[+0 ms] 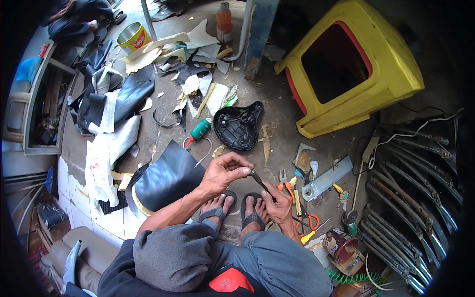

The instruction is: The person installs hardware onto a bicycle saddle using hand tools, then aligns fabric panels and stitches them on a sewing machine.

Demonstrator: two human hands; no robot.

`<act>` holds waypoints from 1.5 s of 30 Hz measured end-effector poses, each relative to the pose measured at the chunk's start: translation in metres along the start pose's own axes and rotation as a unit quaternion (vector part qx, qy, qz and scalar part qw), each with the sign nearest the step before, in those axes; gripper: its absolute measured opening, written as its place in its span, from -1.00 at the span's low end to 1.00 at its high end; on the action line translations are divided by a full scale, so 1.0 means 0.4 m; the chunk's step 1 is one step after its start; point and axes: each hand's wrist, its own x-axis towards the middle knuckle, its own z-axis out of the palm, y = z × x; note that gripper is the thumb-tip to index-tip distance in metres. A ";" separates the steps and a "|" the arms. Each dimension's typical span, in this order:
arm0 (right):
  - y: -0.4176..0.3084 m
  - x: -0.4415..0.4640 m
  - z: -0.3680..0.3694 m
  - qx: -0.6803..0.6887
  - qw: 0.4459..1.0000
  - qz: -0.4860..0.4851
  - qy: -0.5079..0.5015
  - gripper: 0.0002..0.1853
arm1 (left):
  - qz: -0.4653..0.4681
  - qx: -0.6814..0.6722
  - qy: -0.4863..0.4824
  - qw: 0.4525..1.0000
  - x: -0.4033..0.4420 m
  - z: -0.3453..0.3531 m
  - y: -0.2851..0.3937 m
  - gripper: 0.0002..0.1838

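My left hand (pixel 225 174) is closed, pinching one end of a thin dark stick-like tool (pixel 259 180) between thumb and fingers. My right hand (pixel 278 203) is wrapped round its other end; the tool's exact kind is unclear. Both hands are above my sandalled feet. Ahead of them a black bicycle saddle shell (pixel 238 126) lies underside up. To its left is a green bottle (pixel 199 130) with a red nozzle. A black ribbed sheet (pixel 166 173) lies left of my left hand. By my right hand are pliers (pixel 283 181), orange-handled scissors (pixel 312 222) and a yellow-handled screwdriver (pixel 308 237).
A yellow plastic stool (pixel 388 64) lies on its side at upper right. Metal tubes (pixel 405 218) are stacked on the right. Material scraps (pixel 131 94), a yellow tin (pixel 132 38) and a drink bottle (pixel 224 24) occupy the far floor. Another person (pixel 79 17) sits at upper left.
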 end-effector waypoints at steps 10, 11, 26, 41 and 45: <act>0.068 -0.025 0.018 -0.056 0.997 -0.059 0.012 -0.62 | 0.010 0.102 0.029 0.994 0.010 -0.004 -0.041 -0.71; 0.049 -0.021 0.019 0.012 1.000 0.008 0.010 -0.62 | 0.027 0.078 0.037 0.996 0.014 0.010 -0.028 -0.79; -0.233 0.230 -0.229 0.090 0.989 -0.042 0.105 -0.57 | 0.243 0.021 -0.176 0.954 0.183 0.341 0.413 -0.84; -0.520 0.419 -0.457 0.125 0.973 -0.124 0.151 -0.56 | 0.339 -0.135 -0.161 0.917 0.239 0.644 0.703 -0.90; -0.573 0.400 -0.443 0.159 0.969 -0.099 0.161 -0.59 | 0.337 -0.136 -0.136 0.922 0.186 0.686 0.743 -0.90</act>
